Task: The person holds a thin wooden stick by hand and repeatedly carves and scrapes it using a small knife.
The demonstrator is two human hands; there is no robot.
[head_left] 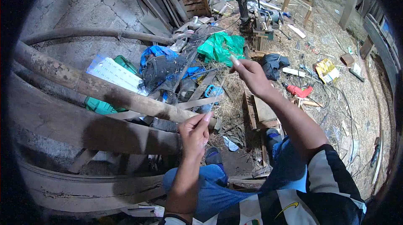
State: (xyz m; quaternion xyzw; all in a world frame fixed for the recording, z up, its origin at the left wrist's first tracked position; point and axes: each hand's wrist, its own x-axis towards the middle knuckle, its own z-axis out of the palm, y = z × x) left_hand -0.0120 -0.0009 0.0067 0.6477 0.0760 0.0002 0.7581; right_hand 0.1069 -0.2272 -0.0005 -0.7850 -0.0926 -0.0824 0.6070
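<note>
My left hand point(194, 134) is closed in a pinch, thumb against the fingers, in front of the end of a round wooden pole. A thin, pale, see-through strand point(211, 106) rises from its fingertips towards my other hand. Higher and further right, my right hand point(251, 75) is also pinched closed, just in front of a green plastic bag point(222, 48). What sits between its fingertips is too small to make out; the strand's far end does not show clearly. Behind the strand lies a bright blue looped item point(213, 91).
Long wooden poles point(96, 83) and a thick beam point(84, 126) stretch across the left. A red power drill point(299, 90) lies among cables and straw on the right. A black bag point(275, 65), a yellow packet point(327, 71) and a wooden box point(264, 109) are nearby.
</note>
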